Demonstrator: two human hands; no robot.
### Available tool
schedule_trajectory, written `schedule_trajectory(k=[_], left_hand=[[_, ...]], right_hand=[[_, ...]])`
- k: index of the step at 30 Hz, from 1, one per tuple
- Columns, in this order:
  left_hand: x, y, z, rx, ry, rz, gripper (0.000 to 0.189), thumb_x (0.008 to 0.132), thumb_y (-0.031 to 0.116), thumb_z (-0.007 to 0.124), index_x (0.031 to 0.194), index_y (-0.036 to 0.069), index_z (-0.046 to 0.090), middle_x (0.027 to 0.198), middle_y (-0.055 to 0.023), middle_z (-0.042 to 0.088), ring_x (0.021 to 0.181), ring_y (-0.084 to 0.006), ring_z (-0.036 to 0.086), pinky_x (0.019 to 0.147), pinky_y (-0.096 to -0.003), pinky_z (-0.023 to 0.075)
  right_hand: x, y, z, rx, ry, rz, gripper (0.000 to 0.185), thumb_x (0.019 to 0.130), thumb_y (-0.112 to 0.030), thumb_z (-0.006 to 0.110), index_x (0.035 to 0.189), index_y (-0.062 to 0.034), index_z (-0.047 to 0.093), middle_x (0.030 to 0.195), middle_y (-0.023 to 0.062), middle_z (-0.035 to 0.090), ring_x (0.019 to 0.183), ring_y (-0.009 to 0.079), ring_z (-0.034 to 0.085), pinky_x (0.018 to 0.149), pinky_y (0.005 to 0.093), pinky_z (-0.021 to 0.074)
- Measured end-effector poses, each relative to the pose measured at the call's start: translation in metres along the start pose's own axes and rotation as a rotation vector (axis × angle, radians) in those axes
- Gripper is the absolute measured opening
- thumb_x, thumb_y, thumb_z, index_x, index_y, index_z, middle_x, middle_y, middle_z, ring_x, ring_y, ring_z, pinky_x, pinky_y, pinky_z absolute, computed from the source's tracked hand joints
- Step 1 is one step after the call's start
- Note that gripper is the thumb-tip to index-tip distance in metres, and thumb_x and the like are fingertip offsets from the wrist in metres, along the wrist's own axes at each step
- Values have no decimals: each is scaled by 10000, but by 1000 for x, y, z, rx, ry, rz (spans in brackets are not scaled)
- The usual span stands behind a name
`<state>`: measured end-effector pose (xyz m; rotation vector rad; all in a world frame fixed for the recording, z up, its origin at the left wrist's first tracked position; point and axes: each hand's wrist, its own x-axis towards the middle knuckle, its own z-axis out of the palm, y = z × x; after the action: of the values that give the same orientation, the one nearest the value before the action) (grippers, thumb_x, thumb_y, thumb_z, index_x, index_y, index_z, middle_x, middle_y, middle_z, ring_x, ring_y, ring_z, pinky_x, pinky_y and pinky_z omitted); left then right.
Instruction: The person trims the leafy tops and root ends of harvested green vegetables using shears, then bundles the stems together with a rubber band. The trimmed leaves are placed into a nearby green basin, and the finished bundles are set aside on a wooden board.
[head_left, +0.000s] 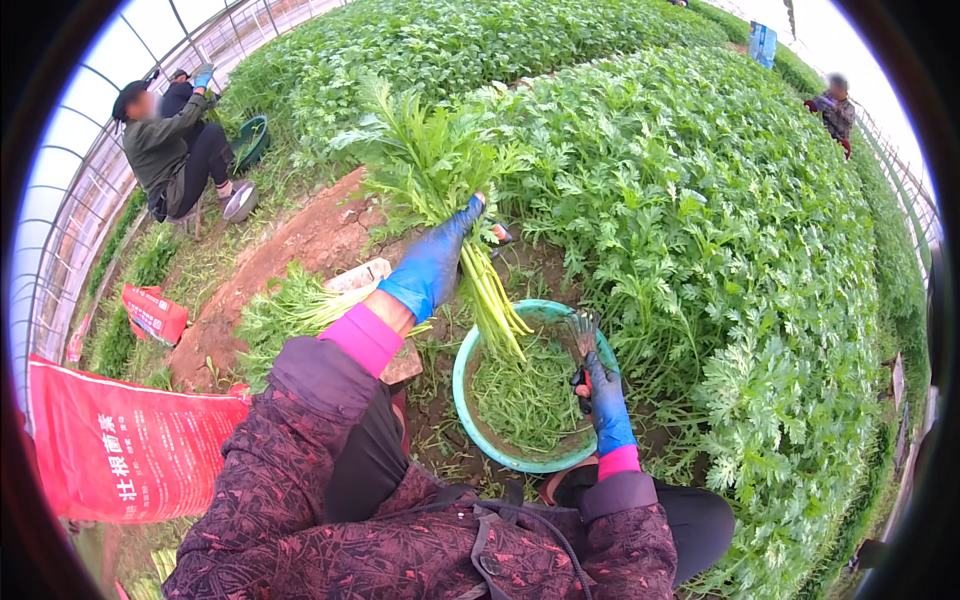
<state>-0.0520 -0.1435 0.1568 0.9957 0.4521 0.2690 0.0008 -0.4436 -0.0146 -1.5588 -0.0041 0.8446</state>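
My left hand (439, 259), in a blue glove, grips a bunch of leafy chrysanthemum greens (427, 161), leaves up and pale stems slanting down over the basin. Gloved in blue too, my right hand (606, 394) holds a small hand rake (584, 334) with thin metal tines and a black and orange handle, at the basin's right rim. Loose leaves and stem trimmings (525, 405) lie inside the green plastic basin (463, 390) on the ground before me. An orange and black object (501, 234) shows partly behind my left hand; its kind is unclear.
Dense rows of greens (720, 225) grow ahead and to the right. Cut greens (289, 307) lie on the left beside a pale printed object (358, 274). A red printed sack (142, 442) stands nearer me. Co-workers (169, 146) sit far left; another person (834, 109) is far right.
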Motion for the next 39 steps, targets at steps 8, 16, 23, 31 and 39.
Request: schedule_trajectory(k=[8,16,23,31,39], left_hand=[[1,-13,4,-38,94,-64,559,879,463,670,1275,107,501,1002,-129,665,883,-254,679,694,-436,573],[2,2,-11,-24,230,103,522,930,572,533,1124,92,602,880,-75,699,778,-175,655,666,-332,537],[14,-9,-17,7,344,32,550,910,500,612,1292,130,474,992,-131,676,798,-270,687,661,-452,579],[-1,-14,0,10,352,52,609,895,568,596,1247,75,534,969,-119,667,727,-215,648,653,-387,553],[-22,32,-5,-209,-526,-151,241,919,267,620,840,46,564,770,-65,572,732,-205,577,772,-402,505]], right_hand=[[-10,-1,96,-491,70,-721,425,956,-396,549,873,4,665,721,253,629,644,374,639,636,428,509],[30,101,12,-195,390,60,521,956,-448,541,743,19,624,608,158,627,542,272,609,530,380,480],[-26,-19,83,-348,178,-779,335,949,-342,582,781,-56,628,568,132,569,508,288,591,482,407,457],[9,62,56,-1123,166,1,524,940,-487,519,900,9,683,829,227,677,719,428,649,645,506,498],[25,71,7,144,233,79,528,939,-545,535,797,-46,632,647,85,617,548,160,557,444,315,412]])
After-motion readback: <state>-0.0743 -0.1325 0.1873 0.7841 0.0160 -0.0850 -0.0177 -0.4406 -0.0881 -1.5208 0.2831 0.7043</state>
